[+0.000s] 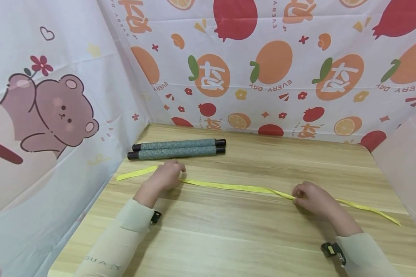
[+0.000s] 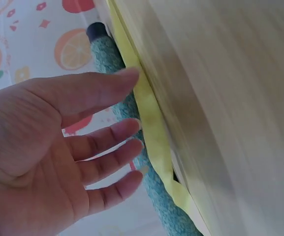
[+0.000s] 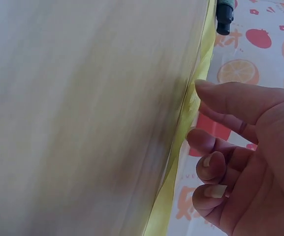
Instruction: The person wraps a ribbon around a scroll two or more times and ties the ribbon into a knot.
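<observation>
The left hand (image 1: 166,176) and right hand (image 1: 314,197), fingers apart, are at the yellow ribbon (image 1: 228,186) on the table (image 1: 208,238)

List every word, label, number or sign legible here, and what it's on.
"EVERY DAY": back cloth, repeated.
Stylised white and orange characters, same cloth: I can't read them reliably.
Small dark lettering, left sleeve: too blurred to read.
Red strokes, side cloth: cut off, unreadable.
Ribbon and rods: no text visible.
</observation>
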A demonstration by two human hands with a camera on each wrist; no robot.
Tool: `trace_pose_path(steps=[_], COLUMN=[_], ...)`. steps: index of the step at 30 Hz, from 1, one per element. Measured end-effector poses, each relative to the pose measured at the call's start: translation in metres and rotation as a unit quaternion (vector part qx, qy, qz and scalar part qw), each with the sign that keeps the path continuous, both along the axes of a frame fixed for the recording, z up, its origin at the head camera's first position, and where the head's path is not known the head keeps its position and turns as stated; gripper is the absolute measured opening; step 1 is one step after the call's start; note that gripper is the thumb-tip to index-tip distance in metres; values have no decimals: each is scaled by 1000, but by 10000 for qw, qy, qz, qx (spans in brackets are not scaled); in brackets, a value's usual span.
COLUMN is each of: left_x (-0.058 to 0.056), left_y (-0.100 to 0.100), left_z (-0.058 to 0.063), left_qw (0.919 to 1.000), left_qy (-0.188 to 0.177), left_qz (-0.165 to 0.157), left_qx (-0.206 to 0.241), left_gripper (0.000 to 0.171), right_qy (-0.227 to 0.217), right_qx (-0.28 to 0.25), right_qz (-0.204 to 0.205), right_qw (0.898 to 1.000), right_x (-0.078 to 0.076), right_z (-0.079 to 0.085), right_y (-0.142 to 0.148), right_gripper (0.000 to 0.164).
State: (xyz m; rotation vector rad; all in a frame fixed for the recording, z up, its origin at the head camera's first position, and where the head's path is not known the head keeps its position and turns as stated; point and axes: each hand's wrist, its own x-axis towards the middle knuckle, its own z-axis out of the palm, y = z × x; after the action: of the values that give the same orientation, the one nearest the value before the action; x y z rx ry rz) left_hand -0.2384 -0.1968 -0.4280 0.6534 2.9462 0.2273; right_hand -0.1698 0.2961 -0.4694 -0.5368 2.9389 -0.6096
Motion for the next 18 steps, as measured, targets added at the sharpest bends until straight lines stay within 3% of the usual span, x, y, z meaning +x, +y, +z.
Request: trace_pose_path(steps=[6,10,18], left_x=[2,3,2], left_y=[11,14,13], left_z=[-1,-1,-2], left_qw=[9982,9964,9958], left_qy=[-501,-804,-896], left_qz=[-250,-175,-114], left_qx=[219,221,162], left_gripper=[22,7,11], right_qy=[-228,-319,-131], right_qx=[37,28,-73], right_qz=[26,0,-112], right_qw=[9997,9995,9998], right_x=[0,0,3], right_z=[1,0,2], right_y=[-5,-6,-4], right_gripper=[8,5,12])
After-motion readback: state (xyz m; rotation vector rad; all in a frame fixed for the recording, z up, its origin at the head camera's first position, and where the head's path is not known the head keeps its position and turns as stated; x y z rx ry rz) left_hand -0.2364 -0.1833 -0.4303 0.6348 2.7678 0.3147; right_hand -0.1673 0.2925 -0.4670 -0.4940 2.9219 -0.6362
